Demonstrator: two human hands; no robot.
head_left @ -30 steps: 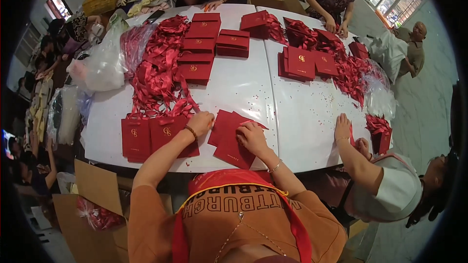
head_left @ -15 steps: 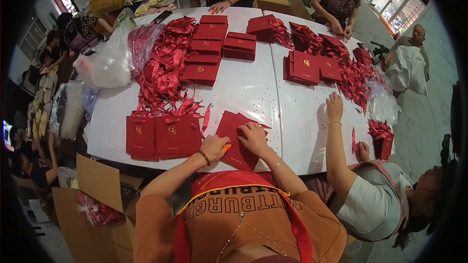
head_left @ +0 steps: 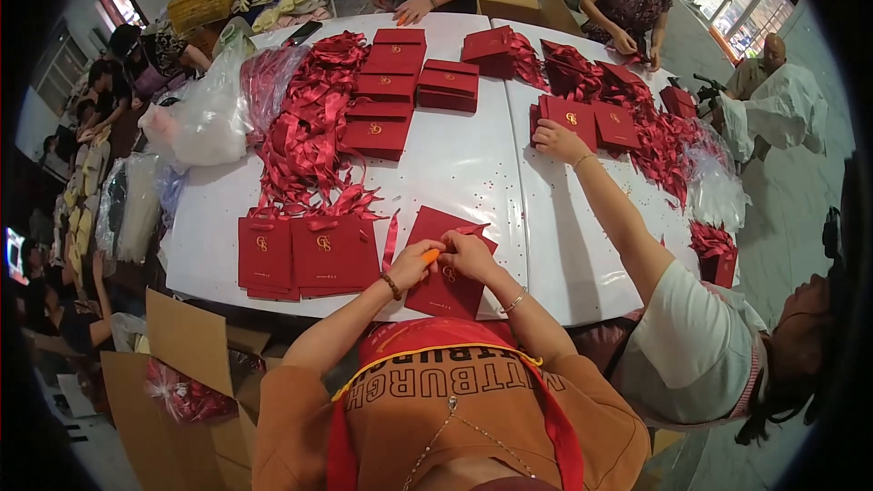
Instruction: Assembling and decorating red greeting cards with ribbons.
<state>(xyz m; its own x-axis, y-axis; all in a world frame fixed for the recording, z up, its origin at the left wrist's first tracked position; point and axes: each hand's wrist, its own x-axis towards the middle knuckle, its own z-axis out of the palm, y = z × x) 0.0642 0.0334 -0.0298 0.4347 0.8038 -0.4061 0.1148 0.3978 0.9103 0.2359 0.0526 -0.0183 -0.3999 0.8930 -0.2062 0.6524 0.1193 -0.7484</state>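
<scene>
A flat red paper bag [head_left: 446, 298] with a gold emblem lies at the table's near edge, under both of my hands. My left hand [head_left: 414, 264] is closed near the bag's upper part, with an orange cover at its fingertip; whatever is in the fingers is too small to make out. Touching it, my right hand [head_left: 469, 256] pinches a red ribbon [head_left: 473, 229], which sticks out beyond its fingers. Another loose ribbon [head_left: 391, 241] lies just left of the bag. Further left are two stacks of red bags, one [head_left: 265, 255] beside the other [head_left: 335, 256].
A long heap of red ribbons [head_left: 314, 118] runs up the left, beside stacked bags [head_left: 380, 132] and clear plastic bags [head_left: 209, 114]. At my right, a co-worker's arm [head_left: 618, 209] reaches to other red bags [head_left: 571, 118]. An open carton [head_left: 186, 336] stands below left.
My hands have moved up the bag and come together, and the ribbon now shows at the right fingers. The co-worker's arm on the right has reached farther to the stacked bags.
</scene>
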